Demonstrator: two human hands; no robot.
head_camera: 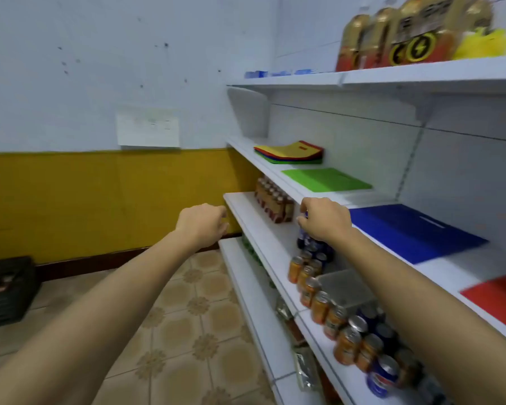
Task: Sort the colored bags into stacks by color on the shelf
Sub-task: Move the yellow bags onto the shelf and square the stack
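Mixed bag stack [289, 152], green bag [327, 180], blue bag [415, 232], red bag [497, 296] flat along shelf [278, 173]

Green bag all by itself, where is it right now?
In the head view, the green bag lies flat on the middle shelf, right of centre, between the mixed pile of bags farther back and the blue bag nearer the person.
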